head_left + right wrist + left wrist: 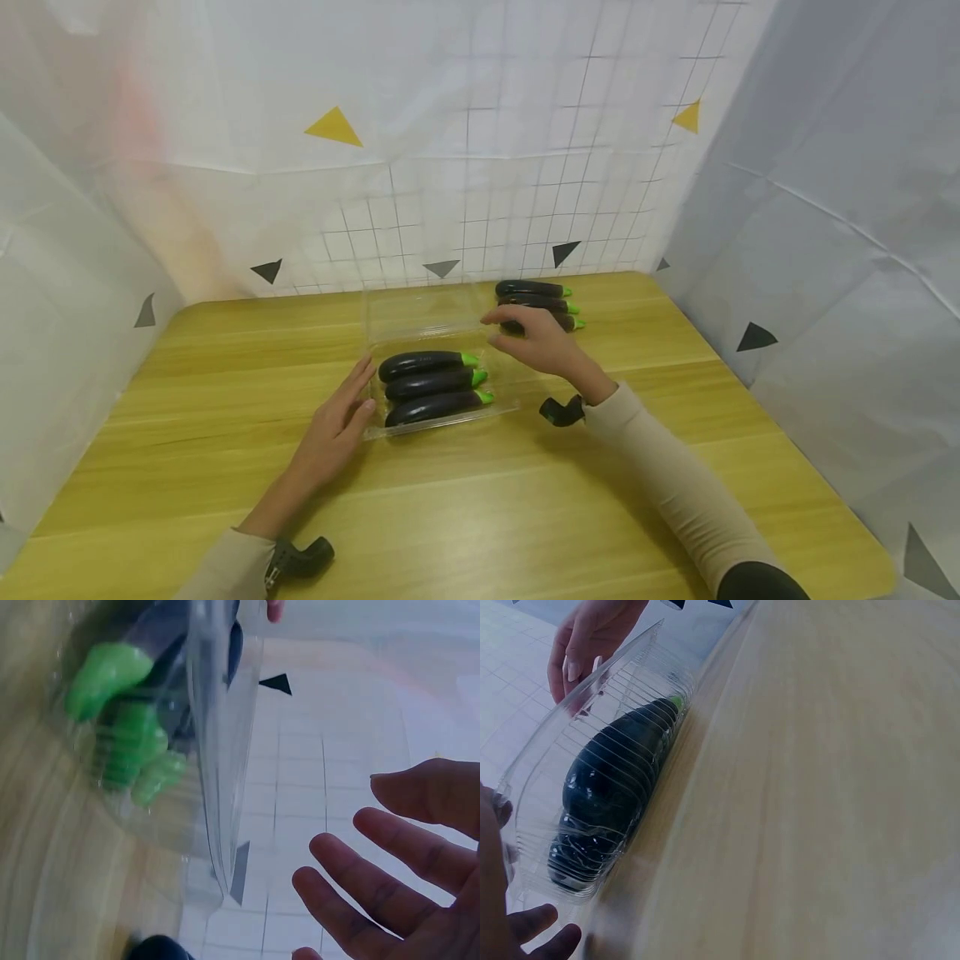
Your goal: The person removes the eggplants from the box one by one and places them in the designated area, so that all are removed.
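Three dark eggplants (431,386) with green stems lie side by side in a clear plastic clamshell box (450,422), its lid (420,307) folded back behind it. My left hand (333,429) is at the box's left side, fingertips right at the wall, as the left wrist view also shows. Above the box's back right corner hovers my right hand (542,337), its fingers loosely extended and nothing between them. The right wrist view shows those spread fingers (375,900) apart from the box wall, with the green stems (112,675) behind the plastic.
Three more eggplants (531,288) lie at the back of the wooden table (465,517), right of the box and partly hidden by my right hand. White sheeting (262,200) with grid lines and coloured triangles stands around the table.
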A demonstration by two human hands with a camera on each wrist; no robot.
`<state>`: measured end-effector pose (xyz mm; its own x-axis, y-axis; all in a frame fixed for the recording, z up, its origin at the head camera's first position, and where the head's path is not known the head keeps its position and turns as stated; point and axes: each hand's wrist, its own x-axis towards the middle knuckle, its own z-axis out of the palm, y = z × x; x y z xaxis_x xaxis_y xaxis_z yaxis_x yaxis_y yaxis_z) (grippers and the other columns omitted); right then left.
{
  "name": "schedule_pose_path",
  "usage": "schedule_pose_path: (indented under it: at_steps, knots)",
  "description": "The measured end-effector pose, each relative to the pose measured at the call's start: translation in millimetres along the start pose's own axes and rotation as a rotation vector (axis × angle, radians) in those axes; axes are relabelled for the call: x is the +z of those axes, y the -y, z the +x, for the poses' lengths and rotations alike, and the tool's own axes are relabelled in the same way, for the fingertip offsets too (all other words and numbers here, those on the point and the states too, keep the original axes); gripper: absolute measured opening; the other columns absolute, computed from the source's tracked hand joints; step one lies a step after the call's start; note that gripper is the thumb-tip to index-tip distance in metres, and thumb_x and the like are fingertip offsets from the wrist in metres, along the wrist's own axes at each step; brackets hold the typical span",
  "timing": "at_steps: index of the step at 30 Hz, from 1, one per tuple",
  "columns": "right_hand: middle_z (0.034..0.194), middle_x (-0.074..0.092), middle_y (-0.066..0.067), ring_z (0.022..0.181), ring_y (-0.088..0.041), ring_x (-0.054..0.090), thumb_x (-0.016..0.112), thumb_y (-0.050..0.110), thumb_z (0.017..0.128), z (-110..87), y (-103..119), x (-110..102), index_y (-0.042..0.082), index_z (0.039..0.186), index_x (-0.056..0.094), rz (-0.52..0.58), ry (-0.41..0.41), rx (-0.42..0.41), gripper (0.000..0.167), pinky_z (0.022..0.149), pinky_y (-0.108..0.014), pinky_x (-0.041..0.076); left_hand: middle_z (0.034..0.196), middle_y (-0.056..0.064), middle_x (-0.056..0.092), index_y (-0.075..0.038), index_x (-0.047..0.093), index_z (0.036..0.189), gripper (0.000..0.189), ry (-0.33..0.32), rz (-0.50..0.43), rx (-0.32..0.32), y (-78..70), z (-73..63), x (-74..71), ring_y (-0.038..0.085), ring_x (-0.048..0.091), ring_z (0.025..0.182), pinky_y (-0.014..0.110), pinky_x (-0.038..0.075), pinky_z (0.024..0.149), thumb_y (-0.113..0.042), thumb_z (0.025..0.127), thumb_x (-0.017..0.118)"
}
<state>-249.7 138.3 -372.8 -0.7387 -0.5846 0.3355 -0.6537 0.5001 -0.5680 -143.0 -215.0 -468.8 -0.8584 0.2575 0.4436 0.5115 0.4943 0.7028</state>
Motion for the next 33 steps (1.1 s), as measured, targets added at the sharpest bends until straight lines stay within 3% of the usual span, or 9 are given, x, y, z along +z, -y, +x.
schedule_pose_path:
  at_steps: [10, 15, 21, 28, 33]
  knots:
    - [0.128, 0.070, -0.008, 0.118, -0.024, 0.063, 0.070, 0.012, 0.101, 1.0, 11, 25, 0.005, 0.129, 0.070, 0.042, 0.086, -0.083, 0.029, 0.097, -0.052, 0.052, 0.169, 0.007, 0.028, -0.011, 0.037, 0.163, 0.053, 0.003, 0.006, -0.002, -0.3, 0.6, -0.4, 0.032, 0.046, 0.141, 0.042, 0.035, 0.115, -0.016, 0.111, 0.051]
    - [0.127, 0.070, -0.012, 0.116, -0.030, 0.066, 0.071, 0.008, 0.100, 1.3, 11, 41, 0.000, 0.127, 0.070, 0.049, 0.135, -0.103, 0.029, 0.095, -0.049, 0.055, 0.169, 0.007, 0.028, -0.009, 0.038, 0.162, 0.053, 0.003, 0.015, -0.001, 0.6, 0.3, -0.3, 0.032, 0.046, 0.141, 0.041, 0.033, 0.116, -0.016, 0.111, 0.051]
    - [0.124, 0.071, -0.011, 0.112, -0.028, 0.067, 0.072, 0.006, 0.099, 2.7, 9, 56, 0.000, 0.126, 0.070, -0.022, 0.148, -0.183, 0.028, 0.091, -0.043, 0.056, 0.169, 0.007, 0.027, -0.007, 0.038, 0.161, 0.052, 0.002, 0.012, 0.001, 0.2, -0.1, 0.0, 0.032, 0.045, 0.142, 0.040, 0.032, 0.116, -0.016, 0.111, 0.051]
    - [0.128, 0.069, -0.010, 0.116, -0.026, 0.064, 0.072, 0.002, 0.097, 2.0, 9, 64, 0.002, 0.130, 0.068, -0.133, 0.179, -0.202, 0.033, 0.098, -0.040, 0.052, 0.169, 0.008, 0.028, -0.007, 0.038, 0.161, 0.053, 0.002, 0.020, 0.008, 1.2, 1.7, -0.4, 0.033, 0.050, 0.138, 0.053, 0.036, 0.113, -0.015, 0.111, 0.051]
    - [0.133, 0.067, -0.012, 0.120, -0.029, 0.063, 0.071, 0.001, 0.097, 1.0, 14, 63, 0.002, 0.133, 0.066, -0.154, 0.215, -0.182, 0.036, 0.101, -0.042, 0.050, 0.169, 0.007, 0.027, -0.011, 0.037, 0.162, 0.053, 0.007, 0.017, 0.003, 1.4, 0.7, -0.8, 0.032, 0.046, 0.141, 0.042, 0.033, 0.116, -0.016, 0.111, 0.051]
